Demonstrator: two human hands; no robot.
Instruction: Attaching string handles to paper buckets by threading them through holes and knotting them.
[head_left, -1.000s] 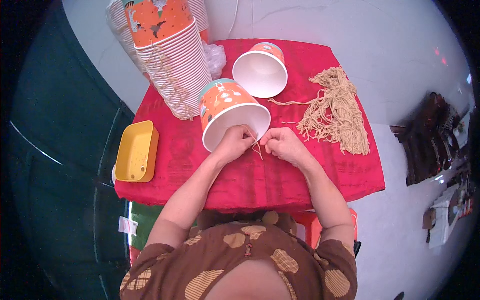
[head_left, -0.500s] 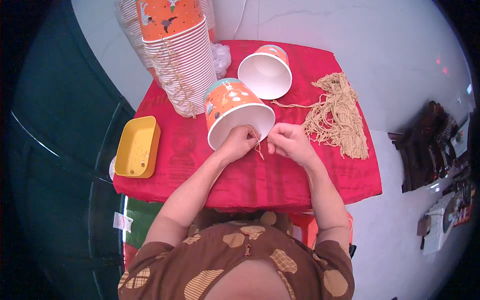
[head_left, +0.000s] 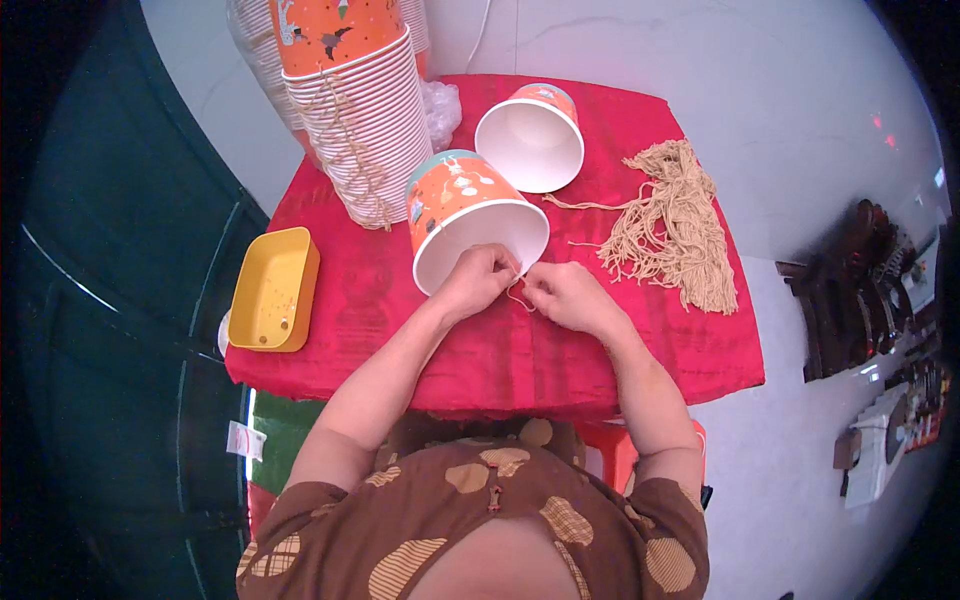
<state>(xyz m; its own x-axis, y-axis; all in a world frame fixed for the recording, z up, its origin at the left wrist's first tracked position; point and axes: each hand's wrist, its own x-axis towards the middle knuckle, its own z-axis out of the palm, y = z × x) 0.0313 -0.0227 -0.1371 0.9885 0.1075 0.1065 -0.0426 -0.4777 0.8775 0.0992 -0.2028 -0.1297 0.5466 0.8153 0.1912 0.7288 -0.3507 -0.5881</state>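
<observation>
An orange paper bucket [head_left: 455, 196] with printed figures and a white rim lies on its side, its mouth toward me. My left hand [head_left: 480, 282] reaches to the lower part of that mouth, thumb and fingers pinched on a thin tan cord [head_left: 518, 297] at the rim. Close beside it, just right of the rim, my right hand [head_left: 566, 296] has its fingertips closed on the same cord. A short loop of cord hangs under the fingertips. Behind, a second orange bucket [head_left: 535, 150] rests on its side, showing its white inside.
Nested buckets [head_left: 365, 130] form a tall leaning stack at the back left, with cords down its side. A yellow tub [head_left: 240, 325] holding small bits sits at the left edge. Tan cords [head_left: 690, 240] lie bundled on the right of the red cloth [head_left: 470, 375].
My right hand has moved left to the cord at the bucket's rim, near my left fingertips. A loose strand beside the bundle now shows where that hand was. The left hand stays about in place.
</observation>
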